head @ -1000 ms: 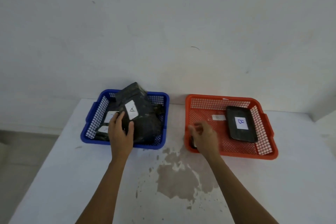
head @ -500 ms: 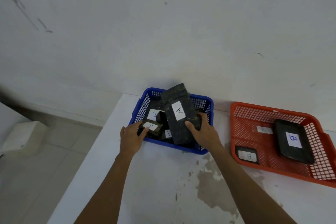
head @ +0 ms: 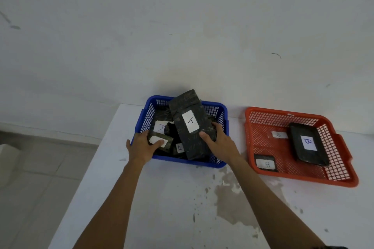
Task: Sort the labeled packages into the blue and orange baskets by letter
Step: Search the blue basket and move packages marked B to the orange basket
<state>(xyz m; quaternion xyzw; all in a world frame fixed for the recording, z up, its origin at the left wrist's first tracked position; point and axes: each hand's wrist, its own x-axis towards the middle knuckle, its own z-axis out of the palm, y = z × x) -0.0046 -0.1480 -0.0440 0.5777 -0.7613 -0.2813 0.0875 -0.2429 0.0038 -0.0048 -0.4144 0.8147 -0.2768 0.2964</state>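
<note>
The blue basket (head: 219, 164) stands at the table's back left, full of black packages with white labels. A tall black package marked A (head: 190, 125) leans upright in it; my right hand (head: 219, 143) grips its right side. My left hand (head: 141, 145) holds a small black package with a white label (head: 159, 141) at the basket's front left corner. Two more A labels show underneath. The orange basket (head: 303, 180) to the right holds a large package marked B (head: 308, 143), a small one marked B (head: 265, 163) and a small label piece (head: 279, 134).
The white table (head: 172, 208) has a worn brownish patch in front of the baskets. Its left edge drops to a tiled floor. A white wall stands directly behind both baskets.
My right hand left the orange basket and moved to the tall A package in the blue basket. My left hand took hold of the small package. The view swung left.
</note>
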